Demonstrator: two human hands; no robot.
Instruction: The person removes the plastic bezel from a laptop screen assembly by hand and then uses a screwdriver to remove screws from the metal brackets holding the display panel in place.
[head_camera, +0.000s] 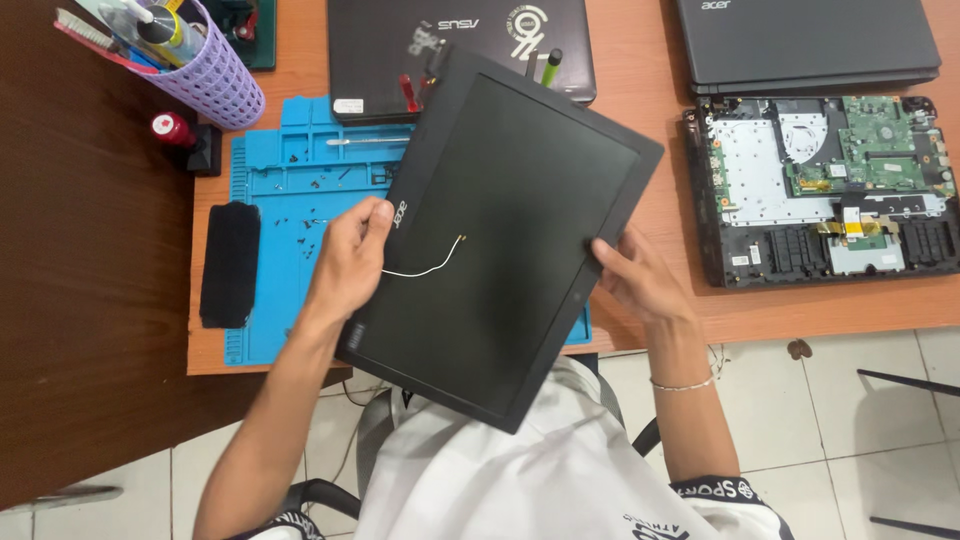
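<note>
A small pale rectangular label (349, 104) sits at the near left corner of a closed black laptop (400, 50) at the far side of the table (640, 120). That laptop's lid also carries a round white sticker (527, 32). A second closed dark laptop (805, 40) lies at the far right, and below it an opened laptop base (825, 185) shows a green circuit board and silver shielding, with a small yellow tag near its middle.

The detached laptop screen panel (505, 240) is held tilted above the table edge and the person's lap, over a blue work mat (290, 190). A thin white wire (425, 268) lies across its dark face.

The left hand (350, 255) is curled around the panel's left edge, with the thumb on the front bezel and the fingers hidden behind. The right hand (635, 275) clasps the right edge the same way, thumb on the front. Both hands are closed in a firm hold on the panel.

At the far left stand a lilac mesh tool holder (205, 70), a small red-capped bottle (172, 128) and, nearer, a black rectangular pad (230, 262) on the mat's left edge.
</note>
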